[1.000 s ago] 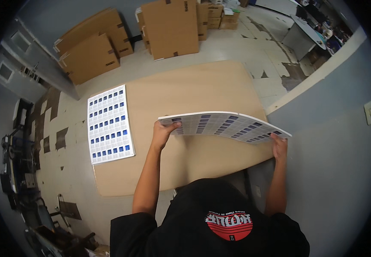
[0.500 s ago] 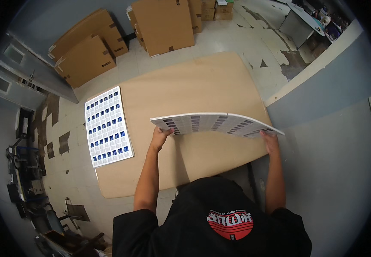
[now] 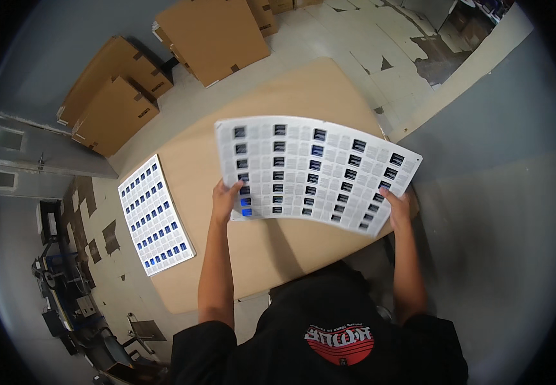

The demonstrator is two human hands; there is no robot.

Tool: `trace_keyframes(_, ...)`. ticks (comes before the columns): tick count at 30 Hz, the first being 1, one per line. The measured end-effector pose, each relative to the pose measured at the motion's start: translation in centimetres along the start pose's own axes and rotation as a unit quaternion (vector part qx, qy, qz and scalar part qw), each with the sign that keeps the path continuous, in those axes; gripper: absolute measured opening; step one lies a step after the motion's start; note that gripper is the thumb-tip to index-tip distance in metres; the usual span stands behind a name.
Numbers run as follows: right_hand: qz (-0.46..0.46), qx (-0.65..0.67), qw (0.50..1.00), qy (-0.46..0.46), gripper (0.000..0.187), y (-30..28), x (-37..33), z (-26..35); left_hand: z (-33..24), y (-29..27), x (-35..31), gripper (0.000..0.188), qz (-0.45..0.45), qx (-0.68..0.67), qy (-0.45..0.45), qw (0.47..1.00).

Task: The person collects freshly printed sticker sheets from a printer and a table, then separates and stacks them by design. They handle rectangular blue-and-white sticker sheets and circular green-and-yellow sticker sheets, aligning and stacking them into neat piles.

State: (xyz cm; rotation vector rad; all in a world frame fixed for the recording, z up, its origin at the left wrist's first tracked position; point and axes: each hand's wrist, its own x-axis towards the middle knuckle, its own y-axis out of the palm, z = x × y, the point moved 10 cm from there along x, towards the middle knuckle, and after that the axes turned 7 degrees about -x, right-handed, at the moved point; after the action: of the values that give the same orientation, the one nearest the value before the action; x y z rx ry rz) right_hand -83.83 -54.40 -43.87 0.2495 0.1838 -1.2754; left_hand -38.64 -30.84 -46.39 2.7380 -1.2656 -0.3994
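Note:
Between my hands is a wide white printed sheet stack (image 3: 297,141), bowed in the middle and covered with rows of small dark-blue pictures and grey text blocks. My left hand (image 3: 226,197) grips its left edge, thumb on the printed face. At the right edge my right hand (image 3: 397,208) holds it the same way, fingers behind. The sheets are raised and tilted above a table covered in brown paper (image 3: 278,253). Further left, a second stack of the same printed sheets (image 3: 156,215) lies flat at the table's left edge, with neither hand touching it.
Large flat cardboard boxes (image 3: 114,115) lean against the wall beyond the table, with another tall box (image 3: 214,38) beside them. A grey-blue wall (image 3: 477,154) runs close on the right. Chairs and equipment (image 3: 92,314) stand at the lower left on a floor with broken tiles.
Both hands have tipped the held sheets up, so the printed face now shows broadly instead of nearly edge-on. My view has shifted slightly; the flat stack stays on the table.

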Motion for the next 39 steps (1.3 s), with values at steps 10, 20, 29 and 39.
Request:
trace_keyframes(10, -0.142, 0.248, 0.924, 0.253, 0.045, -10.4, -1.9, -18.2, 10.4, 22.9, 21.2, 0.044, 0.135, 0.520, -0.097, 0.838)
trace_keyframes(20, -0.221, 0.309, 0.906, 0.185, 0.047, -10.2, 7.2, -16.6, 6.8, 38.1, 33.1, 0.058, 0.165, 0.632, 0.008, 0.757)
trace_keyframes(29, -0.187, 0.323, 0.915, 0.156, 0.045, -8.6, 10.2, -17.2, 4.6, 23.0, 28.8, 0.077, 0.012, 0.545, 0.037, 0.837)
trace_keyframes(39, -0.135, 0.185, 0.960, 0.163, 0.054, -7.9, 1.6, -20.9, 14.1, -9.8, -27.6, 0.022, -0.143, 0.375, -0.045, 0.915)
